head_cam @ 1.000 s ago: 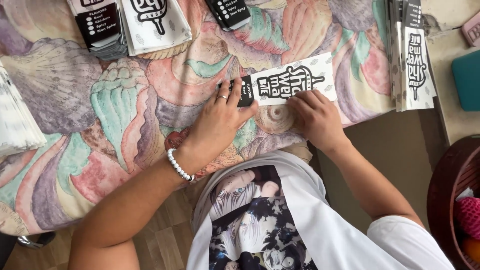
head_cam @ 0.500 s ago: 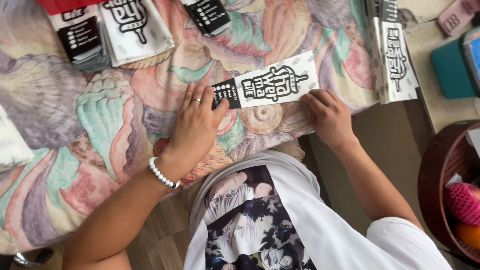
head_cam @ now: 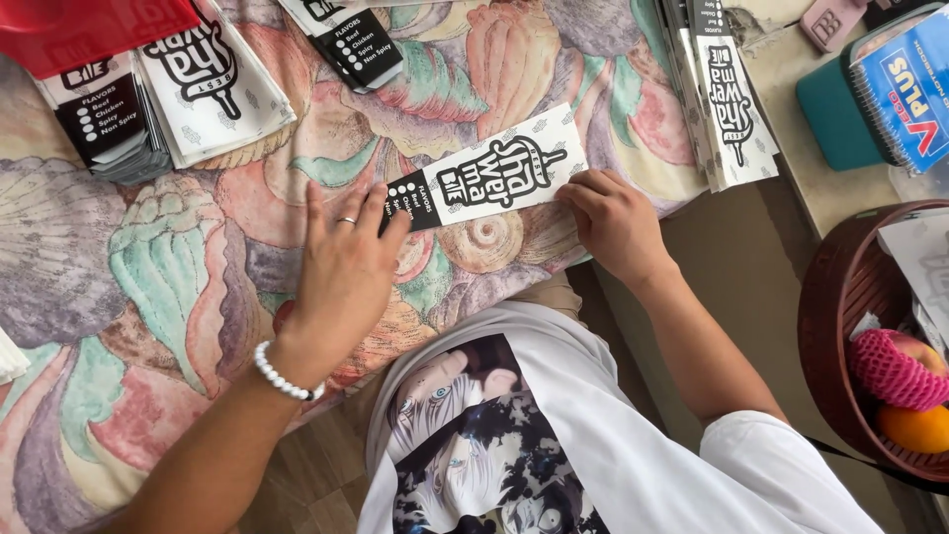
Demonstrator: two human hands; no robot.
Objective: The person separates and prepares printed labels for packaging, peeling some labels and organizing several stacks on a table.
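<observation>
On the shell-print cloth [head_cam: 148,277], left hand [head_cam: 341,272] is lying flat, fingers spread, right hand [head_cam: 613,222] pinching the paper sleeve [head_cam: 484,178] — looks mid-flattening — needing a firm crease.

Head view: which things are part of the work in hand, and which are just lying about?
In hand:
- long white-and-black printed paper sleeve, flat on the shell-patterned cloth
- left hand, fingertips at its black end
- right hand, at its white end

Lying about:
- stacks of similar sleeves
- teal box
- brown basket with an orange

Shell-patterned cloth [head_cam: 148,287] over table, wooden floor [head_cam: 316,485] below
</observation>
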